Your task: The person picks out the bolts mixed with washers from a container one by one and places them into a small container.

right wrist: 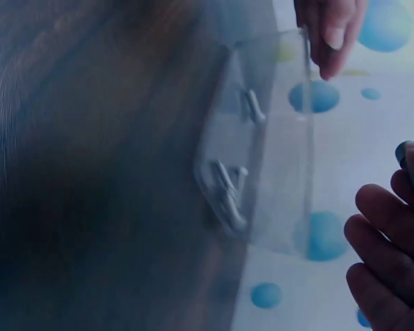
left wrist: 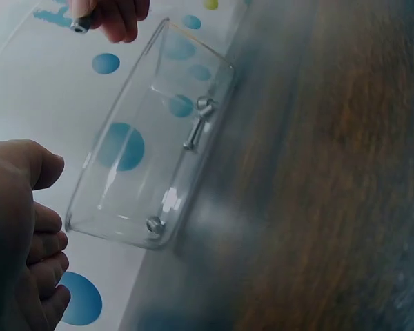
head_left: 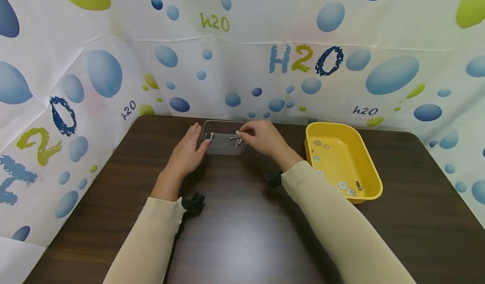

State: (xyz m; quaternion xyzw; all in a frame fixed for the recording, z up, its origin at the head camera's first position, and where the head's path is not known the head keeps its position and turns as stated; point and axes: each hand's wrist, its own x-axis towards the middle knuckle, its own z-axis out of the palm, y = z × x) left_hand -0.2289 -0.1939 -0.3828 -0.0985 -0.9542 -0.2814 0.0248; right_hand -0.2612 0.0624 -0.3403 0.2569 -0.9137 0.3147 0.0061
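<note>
A clear plastic box stands near the table's back edge. Inside it several metal bolts lie in a cluster at the right, and one more bolt lies at the left end. Over the box's right end, my right hand pinches a small bolt between thumb and fingertips. A socket in the bolt's head shows in the left wrist view. My left hand is at the box's left end, its fingers extended along that side; whether it touches the wall, I cannot tell.
To the right stands a yellow tray holding several flat washers and a loose bolt. A white curtain with blue and green drops hangs behind the dark wooden table. Black bands are on both wrists.
</note>
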